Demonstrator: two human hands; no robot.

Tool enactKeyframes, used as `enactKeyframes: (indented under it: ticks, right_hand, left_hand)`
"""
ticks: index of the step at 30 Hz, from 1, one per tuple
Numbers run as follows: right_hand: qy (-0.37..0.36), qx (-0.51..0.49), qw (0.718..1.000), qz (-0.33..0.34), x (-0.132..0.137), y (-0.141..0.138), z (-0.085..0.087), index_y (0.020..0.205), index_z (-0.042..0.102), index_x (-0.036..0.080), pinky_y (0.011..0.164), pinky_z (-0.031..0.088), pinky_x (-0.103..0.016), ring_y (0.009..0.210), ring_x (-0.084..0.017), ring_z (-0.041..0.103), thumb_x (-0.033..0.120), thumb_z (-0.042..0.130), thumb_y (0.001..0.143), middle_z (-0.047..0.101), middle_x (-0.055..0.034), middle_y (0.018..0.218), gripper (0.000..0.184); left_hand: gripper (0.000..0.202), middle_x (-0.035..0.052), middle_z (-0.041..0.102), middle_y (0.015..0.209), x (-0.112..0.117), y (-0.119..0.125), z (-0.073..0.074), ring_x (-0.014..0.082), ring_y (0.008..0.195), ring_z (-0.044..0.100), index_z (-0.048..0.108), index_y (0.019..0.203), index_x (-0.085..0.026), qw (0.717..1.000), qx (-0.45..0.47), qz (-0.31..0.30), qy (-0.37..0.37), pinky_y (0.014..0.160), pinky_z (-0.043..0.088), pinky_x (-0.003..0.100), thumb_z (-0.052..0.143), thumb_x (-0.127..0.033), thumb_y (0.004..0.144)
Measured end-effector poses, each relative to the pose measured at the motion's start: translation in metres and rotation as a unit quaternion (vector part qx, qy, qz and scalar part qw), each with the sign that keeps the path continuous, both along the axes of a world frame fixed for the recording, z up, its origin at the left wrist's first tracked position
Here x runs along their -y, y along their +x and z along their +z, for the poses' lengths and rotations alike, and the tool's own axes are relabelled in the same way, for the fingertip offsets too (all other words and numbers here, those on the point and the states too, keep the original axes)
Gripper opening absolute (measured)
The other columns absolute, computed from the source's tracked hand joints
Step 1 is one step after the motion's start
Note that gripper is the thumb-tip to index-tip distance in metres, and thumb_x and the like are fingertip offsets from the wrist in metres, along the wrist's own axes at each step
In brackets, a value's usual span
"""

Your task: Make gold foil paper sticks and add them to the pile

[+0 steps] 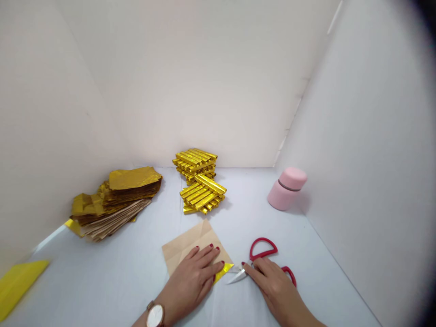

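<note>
My left hand (197,274) lies flat with fingers spread on a brown paper sheet (180,251), pressing it to the table. At the sheet's right corner a small gold flap (224,271) shows under my fingertips. To the right, my right hand (270,278) is closed over the middle of a pair of scissors (263,239) with red handles. The scissors' blades are parted and point left toward the gold flap. My right palm hides part of the scissors and one handle.
Gold folded paper strips (204,193) are stacked crosswise at the back middle. A tall pile of gold-and-brown sheets (136,178) leans at the left. A pink flask (282,195) stands at the right near the side wall. A yellow sheet (20,284) lies at the lower left.
</note>
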State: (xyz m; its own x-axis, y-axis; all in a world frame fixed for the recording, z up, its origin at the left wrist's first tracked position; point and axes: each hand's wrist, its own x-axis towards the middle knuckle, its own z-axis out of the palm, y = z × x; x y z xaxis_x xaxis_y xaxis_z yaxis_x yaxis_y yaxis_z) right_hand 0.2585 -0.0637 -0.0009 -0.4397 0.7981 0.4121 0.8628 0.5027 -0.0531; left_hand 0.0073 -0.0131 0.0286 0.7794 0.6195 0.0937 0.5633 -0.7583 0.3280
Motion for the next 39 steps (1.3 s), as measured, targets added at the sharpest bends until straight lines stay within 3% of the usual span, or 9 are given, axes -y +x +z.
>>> enactKeyframes:
  ticks: [9,17,25,34,39]
  right_hand:
    - [0.001,-0.011,1.000,0.002,0.002,-0.002,0.001,0.102,0.064,0.019,0.058,0.046,-0.027,0.067,-0.017,0.058,0.007,0.027,0.091,0.063,-0.0080,0.078,0.041]
    - [-0.027,0.006,0.999,0.019,0.005,0.009,-0.009,0.109,0.060,0.019,0.061,0.048,-0.028,0.070,-0.018,0.058,0.009,0.029,0.091,0.062,-0.0084,0.082,0.038]
    - [-0.017,0.003,1.000,-0.002,0.006,0.011,-0.014,0.110,0.061,0.020,0.062,0.049,-0.029,0.069,-0.018,0.059,0.005,0.029,0.088,0.062,-0.0084,0.082,0.041]
    - [-0.003,-0.049,0.998,-0.050,0.006,0.016,-0.005,0.107,0.062,0.015,0.057,0.051,-0.028,0.066,-0.018,0.059,0.017,0.027,0.094,0.061,-0.0093,0.078,0.038]
    - [-0.020,-0.012,0.998,-0.058,0.003,0.019,-0.010,0.109,0.062,0.016,0.058,0.052,-0.030,0.068,-0.019,0.059,0.018,0.026,0.094,0.060,-0.0099,0.081,0.038]
  left_hand:
    - [0.040,0.0016,0.042,0.140,0.000,-0.001,0.000,0.0229,0.129,0.036,0.045,0.128,-0.032,1.000,-0.002,0.001,0.004,0.101,0.035,0.047,0.041,-0.017,0.092]
    - [0.039,0.0031,0.042,0.140,0.001,0.000,0.002,0.0236,0.129,0.036,0.044,0.129,-0.031,1.000,-0.016,0.000,0.001,0.100,0.035,0.048,0.040,-0.018,0.092]
    - [0.041,0.0027,0.041,0.140,-0.001,0.000,-0.003,0.0231,0.129,0.035,0.044,0.130,-0.031,1.000,-0.009,0.001,0.004,0.101,0.034,0.047,0.040,-0.017,0.092]
    - [0.040,0.0031,0.040,0.141,0.000,-0.001,-0.003,0.0227,0.131,0.032,0.042,0.130,-0.031,1.000,-0.019,0.000,-0.005,0.102,0.033,0.048,0.038,-0.018,0.093]
    - [0.041,0.0028,0.039,0.142,0.000,-0.001,-0.002,0.0223,0.131,0.032,0.041,0.131,-0.031,1.000,-0.025,-0.001,-0.006,0.102,0.032,0.048,0.038,-0.015,0.092]
